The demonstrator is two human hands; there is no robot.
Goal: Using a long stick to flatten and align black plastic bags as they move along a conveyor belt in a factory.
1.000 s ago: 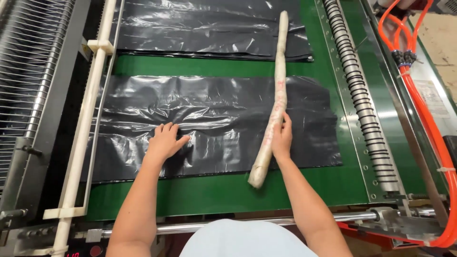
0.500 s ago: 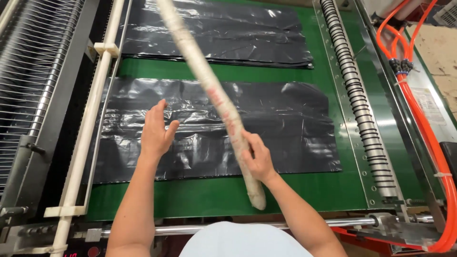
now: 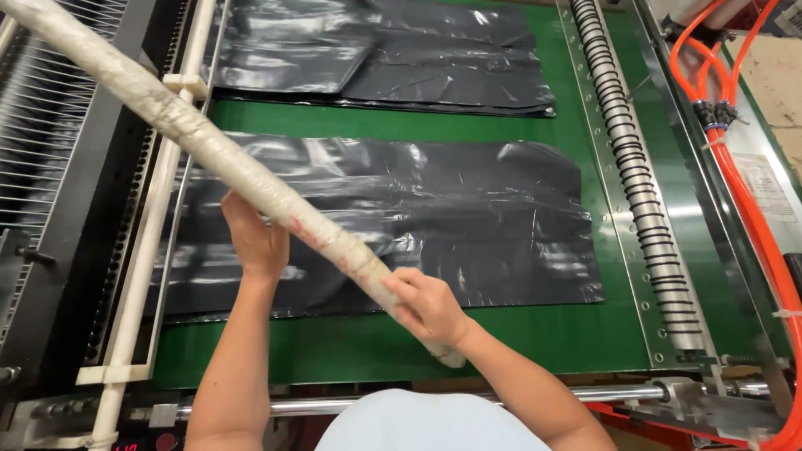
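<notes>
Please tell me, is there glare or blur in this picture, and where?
In the head view, overhead light makes white glare on the black plastic sheet and the second sheet behind it; the long pale rod in the right hand looks slightly soft toward its upper end; the left hand is sharp.

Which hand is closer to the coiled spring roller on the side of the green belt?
Right. The right hand grips the long stick nearer the spring roller; the left hand presses the black plastic sheet farther away.
</notes>
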